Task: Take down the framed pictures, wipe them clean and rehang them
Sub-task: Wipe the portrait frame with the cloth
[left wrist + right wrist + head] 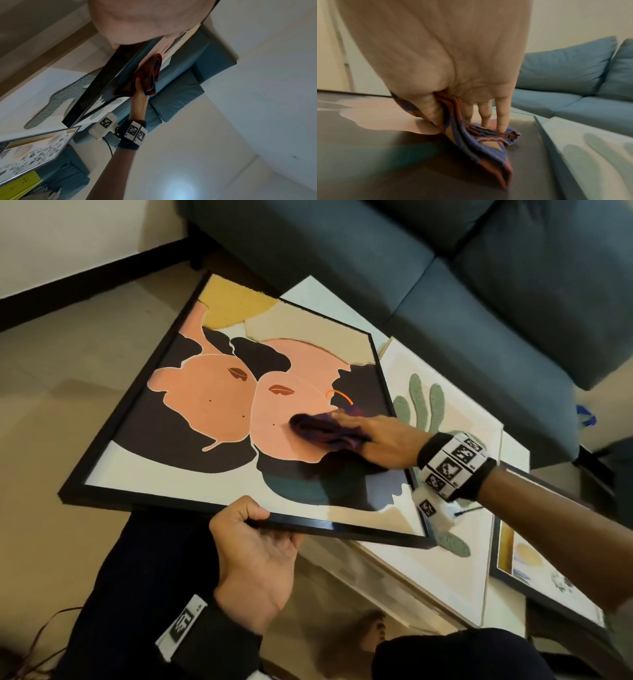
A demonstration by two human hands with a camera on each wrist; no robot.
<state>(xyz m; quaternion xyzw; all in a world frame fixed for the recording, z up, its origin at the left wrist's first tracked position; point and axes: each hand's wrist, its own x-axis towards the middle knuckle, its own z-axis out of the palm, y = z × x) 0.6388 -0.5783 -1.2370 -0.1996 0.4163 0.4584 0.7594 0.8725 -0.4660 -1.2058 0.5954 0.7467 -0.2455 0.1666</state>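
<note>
A large black-framed picture [191, 392] of pink faces and dark shapes is tilted up off the white table. My left hand [251, 537] grips its near edge, thumb on the front and fingers under the frame. My right hand [380, 440] holds a folded purple and red cloth [322, 433] and presses it on the glass near the right side. In the right wrist view the thumb [429, 108] pinches the cloth [488, 146] while straight fingers [502, 117] push it down. The left wrist view shows the frame's black edge [96, 86] and the cloth [149, 75].
A second picture with green cactus shapes [442, 405] lies flat on the white table [325, 292], under the big frame's right corner. A third dark-framed picture [534, 570] lies at the near right. A blue sofa [445, 268] stands behind the table. Bare floor [68, 405] is at the left.
</note>
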